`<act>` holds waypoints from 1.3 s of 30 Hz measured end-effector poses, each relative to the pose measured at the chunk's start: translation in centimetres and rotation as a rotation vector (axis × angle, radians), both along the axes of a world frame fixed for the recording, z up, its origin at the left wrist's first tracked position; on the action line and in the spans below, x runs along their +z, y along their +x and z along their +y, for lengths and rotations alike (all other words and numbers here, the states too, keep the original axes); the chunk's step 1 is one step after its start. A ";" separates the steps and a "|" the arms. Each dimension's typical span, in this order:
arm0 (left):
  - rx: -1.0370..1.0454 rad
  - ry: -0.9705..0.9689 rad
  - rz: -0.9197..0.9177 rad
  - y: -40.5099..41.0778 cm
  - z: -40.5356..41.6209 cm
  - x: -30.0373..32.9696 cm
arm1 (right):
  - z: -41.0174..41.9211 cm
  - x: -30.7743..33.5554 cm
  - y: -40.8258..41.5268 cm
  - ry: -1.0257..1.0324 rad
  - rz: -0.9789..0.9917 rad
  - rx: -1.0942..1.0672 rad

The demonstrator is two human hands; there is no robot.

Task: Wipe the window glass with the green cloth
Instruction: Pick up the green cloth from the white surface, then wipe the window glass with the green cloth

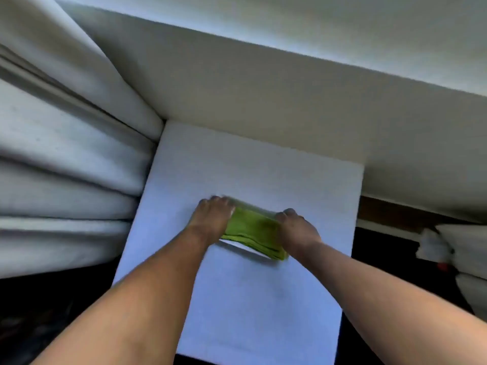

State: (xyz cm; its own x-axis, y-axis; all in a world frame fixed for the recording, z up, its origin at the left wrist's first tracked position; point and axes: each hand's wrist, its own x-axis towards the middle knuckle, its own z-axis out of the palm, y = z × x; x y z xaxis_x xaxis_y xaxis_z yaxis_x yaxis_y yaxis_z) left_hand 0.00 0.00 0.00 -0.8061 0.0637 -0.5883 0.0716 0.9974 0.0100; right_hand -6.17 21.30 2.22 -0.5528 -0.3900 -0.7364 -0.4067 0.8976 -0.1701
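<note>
- Over on the left, pale folded curtains (66,154) are hanging bunched beside the window, well clear of the work.
- The person's left hand (212,216) is pressing down on the left end of the folded, bright green cloth (251,233), fingers curled over its far edge and gripping it.
- The cloth is lying flat against the bright, whitish-blue pane of window glass (263,167), roughly at mid-height and between the two hands; it is looking thickly folded, with a pale strip showing under its near edge that I cannot identify.
- The right hand (296,227) is holding the cloth's right end the same way, fingers hooked over the top, palm bearing on the fabric.
- To the right, the white wall or frame (395,127) is bordering the pane, and a blurred white object (432,246) is sitting lower down, untouched.
- As I judge it, the wiping is under way: the cloth is on the glass, but no clean or dirty zones are showing, so how much is done I cannot tell. The areas above and below the cloth are likely still needing passes.
</note>
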 end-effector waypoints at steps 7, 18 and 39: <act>0.002 -0.101 0.118 -1.0 -0.8 -2.3 | -0.7 -4.1 1.3 0.063 0.241 0.197; 0.728 0.664 0.019 -4.0 -2.0 9.4 | 2.9 7.2 -3.5 -0.438 -0.136 -0.772; 0.283 1.714 0.741 -25.9 35.1 73.7 | 38.0 77.3 -21.1 -1.005 1.796 -0.866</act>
